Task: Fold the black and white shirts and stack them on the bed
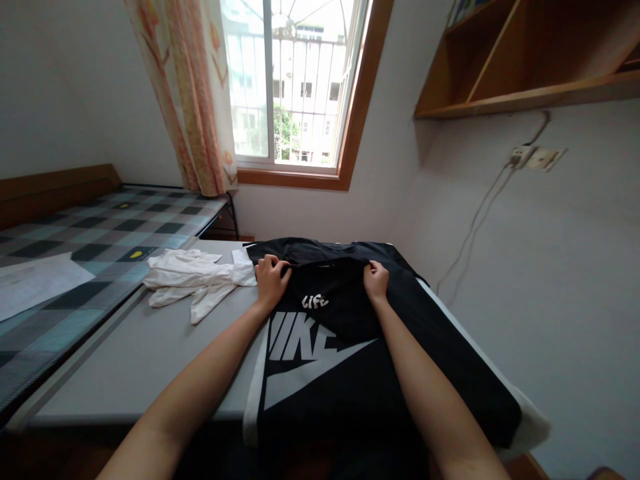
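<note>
A black garment (pixel 345 293) with white "Life" lettering lies spread before me, its far edge pulled up between my hands. My left hand (pixel 271 277) pinches that edge at its left end. At the right end, my right hand (pixel 376 280) has its fingers closed on the same edge. Nearer to me shows black cloth (pixel 345 400) with a large grey Nike print; I cannot tell whether it is one piece with the garment. More dark cloth (pixel 305 248) is bunched behind my hands. Left of my left hand lies a crumpled pair of white gloves (pixel 200 273).
The grey tabletop (pixel 125 373) runs along a bed (pixel 150 213) with a checked cover, where a paper sheet (pixel 40 283) lies. A curtain (pixel 195 100) hangs beside the barred window. At right are a wall shelf (pixel 500 93) and a socket (pixel 537 157) with trailing cables.
</note>
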`<action>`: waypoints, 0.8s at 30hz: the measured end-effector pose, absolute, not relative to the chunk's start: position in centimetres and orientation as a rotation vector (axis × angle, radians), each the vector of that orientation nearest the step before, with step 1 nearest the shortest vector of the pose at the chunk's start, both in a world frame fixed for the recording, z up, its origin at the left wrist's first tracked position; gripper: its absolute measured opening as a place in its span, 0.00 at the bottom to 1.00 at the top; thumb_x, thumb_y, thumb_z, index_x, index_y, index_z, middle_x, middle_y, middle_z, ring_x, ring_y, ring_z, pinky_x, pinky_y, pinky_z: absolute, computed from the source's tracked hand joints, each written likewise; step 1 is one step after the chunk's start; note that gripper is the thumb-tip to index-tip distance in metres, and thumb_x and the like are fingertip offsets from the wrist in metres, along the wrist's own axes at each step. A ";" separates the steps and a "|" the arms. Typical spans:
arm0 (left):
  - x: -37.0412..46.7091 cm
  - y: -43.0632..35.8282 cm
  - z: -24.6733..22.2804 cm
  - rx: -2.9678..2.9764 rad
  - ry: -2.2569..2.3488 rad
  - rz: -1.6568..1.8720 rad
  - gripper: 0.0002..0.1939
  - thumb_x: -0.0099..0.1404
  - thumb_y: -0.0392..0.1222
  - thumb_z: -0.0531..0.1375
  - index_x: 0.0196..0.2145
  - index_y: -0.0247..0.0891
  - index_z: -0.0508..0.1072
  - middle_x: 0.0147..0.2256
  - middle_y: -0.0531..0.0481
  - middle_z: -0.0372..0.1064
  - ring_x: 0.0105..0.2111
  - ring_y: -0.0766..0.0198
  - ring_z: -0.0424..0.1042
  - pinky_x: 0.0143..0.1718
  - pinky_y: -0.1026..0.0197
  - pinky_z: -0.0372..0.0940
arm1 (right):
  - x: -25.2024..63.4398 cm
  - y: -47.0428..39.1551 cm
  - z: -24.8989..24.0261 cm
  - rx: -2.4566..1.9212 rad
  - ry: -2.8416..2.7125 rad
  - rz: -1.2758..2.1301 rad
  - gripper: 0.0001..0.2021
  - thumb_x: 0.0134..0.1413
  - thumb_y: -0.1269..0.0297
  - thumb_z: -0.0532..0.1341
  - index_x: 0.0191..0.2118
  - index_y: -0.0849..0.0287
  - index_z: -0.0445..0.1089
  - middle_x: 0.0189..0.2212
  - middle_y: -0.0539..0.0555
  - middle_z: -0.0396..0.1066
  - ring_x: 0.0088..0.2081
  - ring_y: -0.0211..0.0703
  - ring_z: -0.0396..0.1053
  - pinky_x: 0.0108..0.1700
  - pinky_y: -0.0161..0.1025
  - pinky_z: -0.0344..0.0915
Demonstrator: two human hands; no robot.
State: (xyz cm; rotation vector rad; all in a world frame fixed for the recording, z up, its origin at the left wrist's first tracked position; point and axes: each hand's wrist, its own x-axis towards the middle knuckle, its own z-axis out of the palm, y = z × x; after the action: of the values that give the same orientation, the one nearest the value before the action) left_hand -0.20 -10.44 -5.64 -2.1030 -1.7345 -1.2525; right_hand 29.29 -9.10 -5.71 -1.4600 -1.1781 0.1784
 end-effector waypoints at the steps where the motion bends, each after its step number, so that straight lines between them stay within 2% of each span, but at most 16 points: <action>1: -0.3 -10.4 -5.6 -2.085 -1.765 -1.251 0.11 0.65 0.47 0.58 0.40 0.43 0.77 0.42 0.42 0.65 0.45 0.49 0.65 0.46 0.50 0.59 | 29.3 -9.1 -5.7 -1.468 -1.182 0.168 0.17 0.51 0.55 0.53 0.33 0.62 0.75 0.31 0.60 0.71 0.28 0.46 0.66 0.37 0.44 0.65; 4: -0.4 -10.2 -5.5 -2.074 -1.911 -1.213 0.14 0.67 0.51 0.57 0.42 0.41 0.76 0.37 0.44 0.68 0.42 0.52 0.69 0.44 0.54 0.60 | 29.4 -9.2 -5.5 -1.505 -1.167 0.101 0.17 0.51 0.56 0.55 0.33 0.63 0.75 0.33 0.60 0.69 0.28 0.44 0.66 0.40 0.45 0.66; 7: -0.3 -10.2 -5.3 -2.069 -2.140 -1.166 0.17 0.68 0.54 0.55 0.45 0.42 0.74 0.30 0.49 0.72 0.35 0.56 0.73 0.39 0.59 0.60 | 29.4 -9.4 -5.4 -1.532 -1.192 0.076 0.19 0.52 0.55 0.54 0.32 0.65 0.76 0.28 0.57 0.67 0.28 0.45 0.64 0.40 0.45 0.66; 9: -0.2 -10.3 -5.1 -2.063 -2.233 -1.168 0.18 0.68 0.56 0.54 0.46 0.43 0.73 0.29 0.50 0.73 0.34 0.56 0.74 0.35 0.61 0.59 | 29.2 -9.6 -5.3 -1.490 -1.242 0.130 0.21 0.54 0.55 0.51 0.35 0.65 0.76 0.25 0.56 0.68 0.28 0.45 0.65 0.38 0.43 0.65; 12: -0.1 -10.4 -4.9 -2.052 -2.257 -1.203 0.18 0.69 0.56 0.53 0.46 0.42 0.73 0.30 0.49 0.75 0.35 0.56 0.75 0.33 0.62 0.59 | 28.9 -9.8 -5.3 -1.391 -1.272 0.276 0.25 0.57 0.55 0.48 0.48 0.65 0.73 0.25 0.54 0.70 0.25 0.43 0.65 0.34 0.40 0.65; 14: -0.1 -10.4 -4.9 -2.051 -2.247 -1.245 0.18 0.69 0.55 0.53 0.46 0.41 0.72 0.31 0.48 0.75 0.35 0.56 0.76 0.34 0.62 0.60 | 28.7 -9.8 -5.2 -1.353 -1.286 0.336 0.25 0.58 0.55 0.48 0.51 0.64 0.71 0.26 0.53 0.71 0.23 0.42 0.64 0.32 0.39 0.65; 17: -0.1 -10.2 -5.0 -2.065 -2.182 -1.395 0.15 0.68 0.52 0.54 0.45 0.40 0.71 0.33 0.48 0.75 0.35 0.57 0.75 0.36 0.62 0.63 | 28.7 -9.9 -5.0 -1.326 -1.320 0.277 0.22 0.58 0.55 0.47 0.39 0.63 0.74 0.25 0.55 0.70 0.26 0.43 0.65 0.34 0.41 0.66; 20: 0.0 -10.1 -5.2 -2.098 -1.971 -1.647 0.13 0.66 0.46 0.57 0.46 0.39 0.69 0.38 0.47 0.75 0.38 0.58 0.75 0.41 0.60 0.65 | 28.8 -9.9 -4.9 -1.331 -1.310 0.211 0.21 0.58 0.55 0.47 0.29 0.62 0.72 0.25 0.57 0.71 0.29 0.46 0.67 0.37 0.43 0.67; 22: 0.1 -10.1 -5.4 -2.106 -1.793 -1.747 0.16 0.64 0.40 0.57 0.49 0.38 0.67 0.44 0.45 0.74 0.44 0.57 0.73 0.47 0.57 0.65 | 28.7 -9.9 -4.8 -1.320 -1.294 0.226 0.22 0.59 0.54 0.47 0.31 0.63 0.73 0.28 0.59 0.74 0.34 0.48 0.70 0.41 0.44 0.68; 24: 0.2 -10.1 -5.4 -2.102 -1.644 -1.746 0.20 0.62 0.35 0.55 0.53 0.37 0.65 0.49 0.42 0.71 0.48 0.56 0.70 0.52 0.54 0.63 | 28.5 -10.1 -4.7 -1.284 -1.280 0.247 0.23 0.60 0.54 0.47 0.39 0.63 0.75 0.36 0.61 0.76 0.42 0.50 0.71 0.48 0.46 0.68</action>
State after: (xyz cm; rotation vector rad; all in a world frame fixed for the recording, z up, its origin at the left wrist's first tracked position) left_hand 0.21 -10.10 -5.39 -2.1023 -1.6441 -1.7462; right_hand 28.50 -10.06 -4.67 -1.2845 -1.2800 0.2468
